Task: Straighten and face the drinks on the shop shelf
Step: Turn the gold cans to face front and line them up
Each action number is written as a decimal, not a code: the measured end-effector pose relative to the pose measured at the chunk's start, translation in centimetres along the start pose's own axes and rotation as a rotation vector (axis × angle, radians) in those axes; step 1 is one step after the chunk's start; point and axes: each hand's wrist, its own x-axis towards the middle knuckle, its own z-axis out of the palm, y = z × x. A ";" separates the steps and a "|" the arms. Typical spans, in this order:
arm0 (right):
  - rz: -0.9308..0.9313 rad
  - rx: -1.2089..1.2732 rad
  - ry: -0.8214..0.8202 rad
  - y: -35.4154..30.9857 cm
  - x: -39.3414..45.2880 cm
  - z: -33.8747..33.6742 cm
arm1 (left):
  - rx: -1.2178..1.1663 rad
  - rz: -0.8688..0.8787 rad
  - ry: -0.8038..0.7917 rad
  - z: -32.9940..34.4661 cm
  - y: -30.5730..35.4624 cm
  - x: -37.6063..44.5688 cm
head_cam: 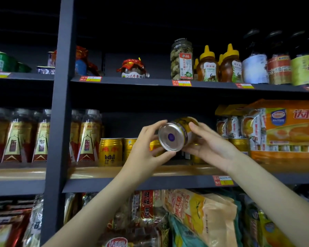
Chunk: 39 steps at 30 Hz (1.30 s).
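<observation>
A gold drink can [175,133] is tipped on its side in mid-air in front of the middle shelf [185,171], its silver base with a purple dot facing me. My left hand [146,148] grips the base rim from the left. My right hand [209,143] holds the can's body from the right. Behind the hands a row of gold Red Bull cans [110,152] stands upright on the shelf, partly hidden. Tall gold-and-red labelled drink bottles [86,138] stand to the left of the cans.
An orange cake box [289,129] with wrapped cakes fills the shelf's right end. A dark upright post [59,122] splits the shelving. Jars and honey bottles [208,65] stand on the shelf above, snack bags [200,218] on the one below.
</observation>
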 end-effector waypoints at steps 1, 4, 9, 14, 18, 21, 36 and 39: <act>-0.100 -0.083 0.021 0.1 0.1 -0.1 | -0.052 -0.048 -0.024 -0.1 -0.3 0.0; -0.371 -0.422 0.030 0.6 0.0 -0.4 | -0.123 -0.146 -0.052 -0.3 -1.5 -0.1; -0.556 -0.654 -0.080 1.3 0.1 -1.1 | -0.034 -0.159 -0.066 -0.4 -2.8 0.0; -0.655 -0.939 -0.090 1.7 0.2 -1.5 | 0.269 -0.078 -0.097 -1.2 -3.1 0.0; -0.623 -0.899 -0.077 1.7 0.4 -1.5 | 0.627 -0.024 0.046 -3.3 -3.8 0.5; -0.521 -0.659 0.064 1.6 0.9 -1.4 | 0.928 -0.026 0.014 -5.2 -5.9 0.7; -0.301 -1.001 0.076 3.9 5.2 3.7 | 1.191 0.106 0.112 -5.2 -8.3 0.2; -0.307 -1.098 0.123 4.3 5.9 4.1 | 1.202 0.115 0.116 -5.3 -8.5 0.2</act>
